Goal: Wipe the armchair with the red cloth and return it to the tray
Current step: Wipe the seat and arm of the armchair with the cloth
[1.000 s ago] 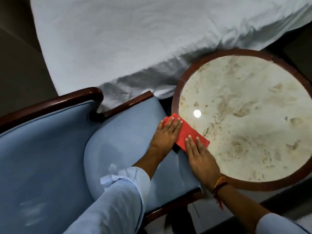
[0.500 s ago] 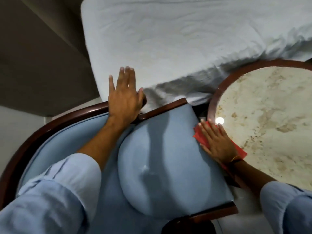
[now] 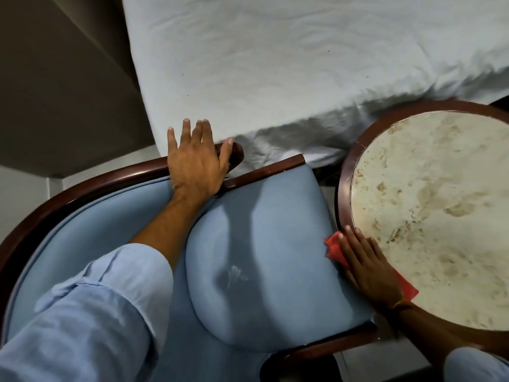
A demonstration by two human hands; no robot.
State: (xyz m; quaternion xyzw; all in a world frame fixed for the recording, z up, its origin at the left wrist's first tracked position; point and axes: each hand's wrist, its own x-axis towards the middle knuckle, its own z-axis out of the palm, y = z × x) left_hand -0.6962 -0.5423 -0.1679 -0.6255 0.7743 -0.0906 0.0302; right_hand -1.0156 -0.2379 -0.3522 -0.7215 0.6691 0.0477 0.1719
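My right hand (image 3: 370, 274) lies flat, fingers together, pressing the red cloth (image 3: 334, 248) down at the seam where the armchair (image 3: 275, 244) seat edge meets the round table (image 3: 347, 172) — red corners poke out beyond my fingertips and past my wrist. My left hand (image 3: 197, 161) rests open, fingers spread, on the chair's dark wooden arm — well apart from the cloth.

Glossy dark wood frame (image 3: 82, 186) around matt blue cloth seat (image 3: 275, 244); polished mottled stone desk (image 3: 440, 205); crumpled white bed sheet (image 3: 275, 64).
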